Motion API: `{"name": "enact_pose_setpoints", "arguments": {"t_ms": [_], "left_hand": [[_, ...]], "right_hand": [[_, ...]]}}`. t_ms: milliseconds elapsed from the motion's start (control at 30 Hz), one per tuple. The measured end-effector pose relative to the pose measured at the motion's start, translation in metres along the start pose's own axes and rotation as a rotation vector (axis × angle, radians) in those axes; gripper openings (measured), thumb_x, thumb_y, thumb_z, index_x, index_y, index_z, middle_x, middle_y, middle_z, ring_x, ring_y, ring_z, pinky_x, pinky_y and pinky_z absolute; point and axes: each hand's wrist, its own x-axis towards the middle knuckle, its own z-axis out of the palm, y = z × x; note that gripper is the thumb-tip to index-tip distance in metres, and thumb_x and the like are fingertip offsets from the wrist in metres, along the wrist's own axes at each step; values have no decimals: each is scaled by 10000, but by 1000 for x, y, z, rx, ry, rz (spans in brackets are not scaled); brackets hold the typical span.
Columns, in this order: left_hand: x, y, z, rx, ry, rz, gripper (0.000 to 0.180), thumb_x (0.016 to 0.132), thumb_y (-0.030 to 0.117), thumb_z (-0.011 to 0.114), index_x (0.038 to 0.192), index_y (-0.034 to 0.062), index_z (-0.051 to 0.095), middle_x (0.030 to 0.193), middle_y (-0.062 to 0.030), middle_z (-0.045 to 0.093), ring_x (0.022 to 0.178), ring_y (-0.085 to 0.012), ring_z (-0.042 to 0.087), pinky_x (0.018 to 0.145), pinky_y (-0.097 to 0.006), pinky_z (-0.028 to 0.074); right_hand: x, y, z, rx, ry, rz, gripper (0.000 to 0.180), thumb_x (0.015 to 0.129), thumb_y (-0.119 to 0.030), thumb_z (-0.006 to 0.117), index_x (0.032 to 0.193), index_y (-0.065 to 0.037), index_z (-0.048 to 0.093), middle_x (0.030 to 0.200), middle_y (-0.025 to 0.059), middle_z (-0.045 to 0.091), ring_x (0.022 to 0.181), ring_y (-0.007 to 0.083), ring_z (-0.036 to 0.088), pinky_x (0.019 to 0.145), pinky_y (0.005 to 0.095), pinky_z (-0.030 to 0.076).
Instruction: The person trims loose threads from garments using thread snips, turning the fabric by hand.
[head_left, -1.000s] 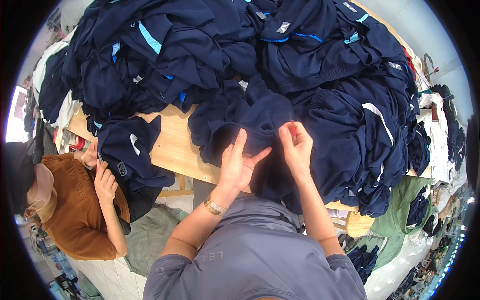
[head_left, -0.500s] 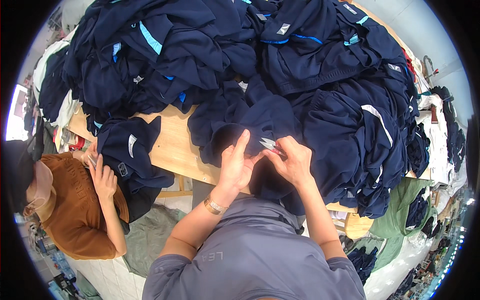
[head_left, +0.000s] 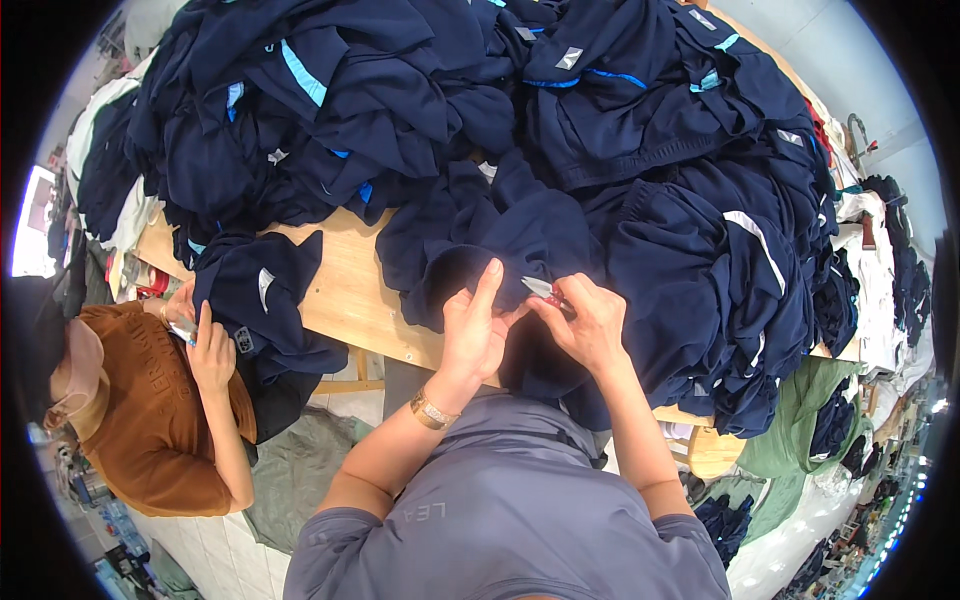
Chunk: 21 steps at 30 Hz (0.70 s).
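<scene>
A dark navy garment (head_left: 480,215) lies at the near edge of the wooden table and hangs over it. My left hand (head_left: 475,325) is closed on a fold of this cloth, its thumb up and its fingertips pinching toward my other hand. In my right hand (head_left: 590,320) is a small pair of thread snips (head_left: 540,289) with red handles, their pointed metal blades aimed left over the cloth. The fingertips of both hands almost meet. The bit of cloth between them is partly hidden by the fingers.
Heaps of navy garments (head_left: 400,100) with light blue and white trim cover the table (head_left: 350,290). At left, a person in a brown shirt (head_left: 150,410) handles another navy piece (head_left: 262,290) with a small tool. A wooden stool (head_left: 716,452) and green sheeting (head_left: 800,410) are at right.
The blades of the snips look closer together than before, and my hands have barely moved. At left, the other person's hand and small tool have shifted slightly.
</scene>
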Motion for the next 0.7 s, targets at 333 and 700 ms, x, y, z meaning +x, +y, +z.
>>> {"name": "enact_pose_setpoints", "arguments": {"t_ms": [333, 700], "left_hand": [[-1, 0, 0, 26, -26, 11, 199, 920, 229, 568, 871, 42, 616, 891, -59, 650, 798, -155, 642, 725, -300, 549], [-1, -8, 4, 91, 47, 120, 236, 928, 233, 553, 880, 11, 616, 872, -80, 647, 790, -148, 638, 728, -301, 558]], "right_hand": [[-1, 0, 0, 52, 2, 18, 278, 713, -232, 761, 720, -37, 562, 610, 67, 534, 484, 199, 533, 455, 280, 396], [1, -1, 2, 19, 43, 40, 339, 736, -332, 737, 687, -61, 539, 594, 48, 518, 448, 214, 525, 426, 288, 392]]}}
